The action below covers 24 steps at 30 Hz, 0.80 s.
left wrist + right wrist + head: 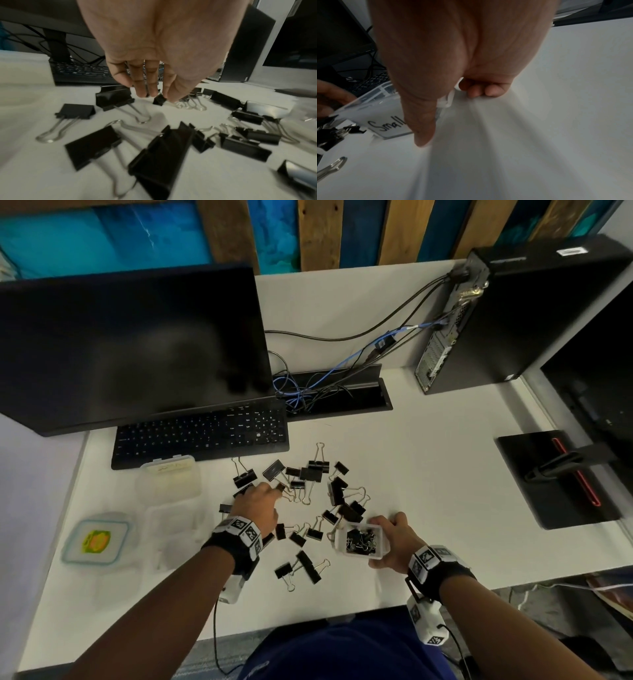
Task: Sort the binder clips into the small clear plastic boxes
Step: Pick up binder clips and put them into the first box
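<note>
Several black binder clips (310,474) of different sizes lie scattered on the white desk (428,491). My left hand (274,493) reaches into the far side of the pile. In the left wrist view its thumb and fingertips (147,92) pinch a small black clip (159,101) that sits on the desk. My right hand (394,539) grips a small clear box (363,541) just off the desk, tilted, with small clips inside. In the right wrist view this box (385,115) carries a label reading "Small", with my thumb (423,128) across its side.
Two more clear boxes (169,481) (171,529) and a lid with a yellow sticker (96,539) sit at the left. A keyboard (202,436) and monitor (130,344) stand behind the pile. A computer tower (513,313) and a monitor stand (555,477) are on the right.
</note>
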Available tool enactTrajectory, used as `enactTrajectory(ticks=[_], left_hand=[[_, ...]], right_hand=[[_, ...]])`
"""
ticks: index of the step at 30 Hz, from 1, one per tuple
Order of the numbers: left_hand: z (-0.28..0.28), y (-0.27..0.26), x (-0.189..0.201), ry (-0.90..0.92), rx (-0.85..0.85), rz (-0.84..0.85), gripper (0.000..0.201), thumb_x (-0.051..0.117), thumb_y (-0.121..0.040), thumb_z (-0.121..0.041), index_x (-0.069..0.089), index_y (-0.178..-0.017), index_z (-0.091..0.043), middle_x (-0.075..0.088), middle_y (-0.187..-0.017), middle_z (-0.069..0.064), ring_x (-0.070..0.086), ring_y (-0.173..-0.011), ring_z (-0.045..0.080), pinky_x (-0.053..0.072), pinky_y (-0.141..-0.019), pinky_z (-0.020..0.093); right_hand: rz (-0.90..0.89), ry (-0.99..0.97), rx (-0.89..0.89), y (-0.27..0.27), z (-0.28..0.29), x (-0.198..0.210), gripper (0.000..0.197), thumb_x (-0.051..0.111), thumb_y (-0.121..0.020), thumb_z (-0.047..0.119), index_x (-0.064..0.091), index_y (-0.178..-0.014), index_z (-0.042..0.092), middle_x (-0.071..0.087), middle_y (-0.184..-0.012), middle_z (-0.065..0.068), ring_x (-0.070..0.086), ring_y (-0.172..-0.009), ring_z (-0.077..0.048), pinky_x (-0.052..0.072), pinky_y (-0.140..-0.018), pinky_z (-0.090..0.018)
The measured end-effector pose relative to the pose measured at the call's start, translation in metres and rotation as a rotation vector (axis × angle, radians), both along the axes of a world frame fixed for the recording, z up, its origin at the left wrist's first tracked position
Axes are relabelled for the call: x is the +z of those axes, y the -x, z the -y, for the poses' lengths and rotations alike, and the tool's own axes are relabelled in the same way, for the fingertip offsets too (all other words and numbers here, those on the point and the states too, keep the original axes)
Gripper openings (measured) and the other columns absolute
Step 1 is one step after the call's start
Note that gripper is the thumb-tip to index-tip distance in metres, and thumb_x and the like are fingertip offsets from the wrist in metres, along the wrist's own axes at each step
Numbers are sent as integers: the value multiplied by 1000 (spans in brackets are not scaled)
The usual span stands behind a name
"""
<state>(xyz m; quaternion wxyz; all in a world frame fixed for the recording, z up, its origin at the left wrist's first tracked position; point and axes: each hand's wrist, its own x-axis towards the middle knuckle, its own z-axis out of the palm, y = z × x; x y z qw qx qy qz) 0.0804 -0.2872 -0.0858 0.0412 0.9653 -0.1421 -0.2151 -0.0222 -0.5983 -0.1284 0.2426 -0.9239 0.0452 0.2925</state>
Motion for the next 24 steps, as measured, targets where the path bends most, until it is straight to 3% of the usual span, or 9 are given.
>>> enactTrajectory(ticks=[4, 10, 15, 18, 24], left_hand=[[-5, 6, -7, 27, 18, -43, 50, 53, -90, -22, 42, -138, -31, 48, -135, -3, 46, -123, 19, 42, -101, 39], [5, 10, 3, -5, -27, 69, 36, 51, -90, -24, 52, -127, -25, 47, -126, -1, 45, -115, 19, 43, -96, 38], [60, 7, 12, 208, -235, 65, 57, 55, -88, -13, 38, -141, -27, 30, -147, -3, 41, -125, 19, 41, -102, 38], [92, 1, 11, 115, -379, -6, 68, 54, -87, -10, 28, -146, -33, 17, -155, -5, 37, -128, 24, 41, -103, 42], [76, -7, 1, 59, -373, 1, 46, 53, -90, -16, 48, -136, -21, 36, -145, 2, 41, -126, 22, 39, -105, 37]], right_hand=[[-6, 6, 9, 0, -1, 1, 86, 84, -65, 45, 38, -137, 37, 27, -116, 1, 53, -103, -23, 53, -92, -39], [-6, 10, 14, -1, 0, 1, 86, 84, -64, 45, 38, -137, 37, 28, -115, 2, 52, -103, -23, 53, -91, -39], [-9, 5, 12, -1, 0, 1, 86, 84, -64, 46, 38, -137, 38, 28, -116, 2, 51, -104, -22, 53, -93, -40], [-9, 0, 6, 0, 2, 1, 85, 84, -65, 45, 38, -136, 38, 28, -117, 1, 50, -106, -23, 52, -93, -40], [10, -1, 7, 1, 2, 3, 85, 84, -66, 46, 38, -137, 39, 29, -126, -2, 51, -110, -25, 52, -92, -38]])
